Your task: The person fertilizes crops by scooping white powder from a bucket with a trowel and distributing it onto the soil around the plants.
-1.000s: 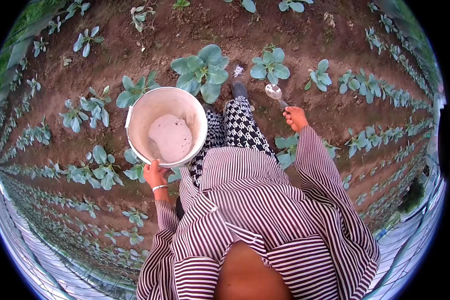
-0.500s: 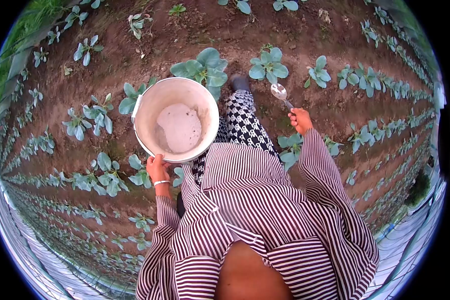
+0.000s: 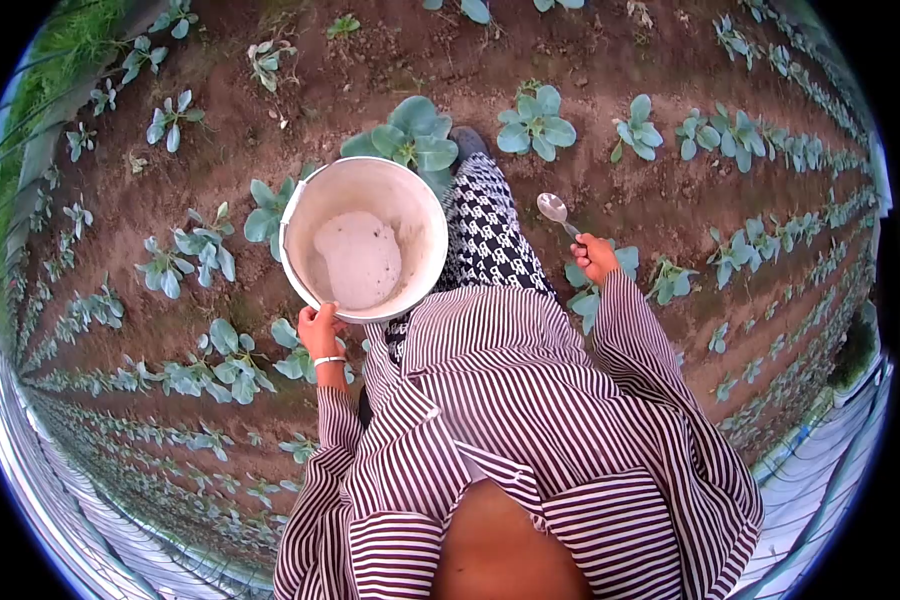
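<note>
we see a white, round, plastic-looking bucket [image 3: 370,185] on the left side, in front of the black-and-white patterned trousers [image 3: 485,215], with pale, dry-looking powder [image 3: 358,260] on its floor. we judge its wall stiff, not fragile, and its weight moderate, lying mostly in the powder; held at one edge it could tip, so we would favour a firm rim grip or a palm beneath. the left hand [image 3: 319,332] has its fingers closed around the near rim; we cannot tell how far they reach underneath. the right hand [image 3: 595,260], well apart from the bucket, has its fingers curled tight around the handle of a shiny metal spoon [image 3: 553,209]. we expect that to be light, stiff and smooth, best gripped by the handle, as here; we make out no heap in its bowl.
</note>
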### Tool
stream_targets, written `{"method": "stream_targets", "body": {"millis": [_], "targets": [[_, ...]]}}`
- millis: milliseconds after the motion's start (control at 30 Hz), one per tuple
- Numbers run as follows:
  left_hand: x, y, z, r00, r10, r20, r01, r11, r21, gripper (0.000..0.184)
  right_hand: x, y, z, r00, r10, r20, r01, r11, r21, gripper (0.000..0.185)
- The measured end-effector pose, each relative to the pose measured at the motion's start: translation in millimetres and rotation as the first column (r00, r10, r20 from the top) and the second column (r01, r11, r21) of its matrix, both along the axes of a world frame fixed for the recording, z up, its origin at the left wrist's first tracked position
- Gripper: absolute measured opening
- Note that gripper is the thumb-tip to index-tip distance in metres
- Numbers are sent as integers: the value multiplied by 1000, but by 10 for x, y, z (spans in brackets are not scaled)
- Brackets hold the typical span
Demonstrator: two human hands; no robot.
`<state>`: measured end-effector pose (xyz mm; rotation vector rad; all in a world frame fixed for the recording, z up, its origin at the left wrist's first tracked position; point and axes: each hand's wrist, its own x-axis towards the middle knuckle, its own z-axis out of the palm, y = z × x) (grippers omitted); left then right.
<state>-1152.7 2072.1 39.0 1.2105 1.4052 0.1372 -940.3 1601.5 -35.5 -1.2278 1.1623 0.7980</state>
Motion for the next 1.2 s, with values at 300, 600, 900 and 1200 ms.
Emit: {"method": "stream_targets", "body": {"millis": [300,600,900,1200], "targets": [[312,142,191,996,74,40,-77,995,58,22,816,767,688,893,225,390,-306,939,158,22],[618,8,478,972,-178,-154,225,899,376,38,781,2821,663,288,900,329,-955,296,25,20],[902,-235,1130,887,-396,-239,462,725,511,32,513,3185,-533,-93,941,327,-872,82,-483,32],[736,304,922,906,-379,-188,423,813,399,36,459,3363,105,-151,886,438,-851,109,-514,30]]}}
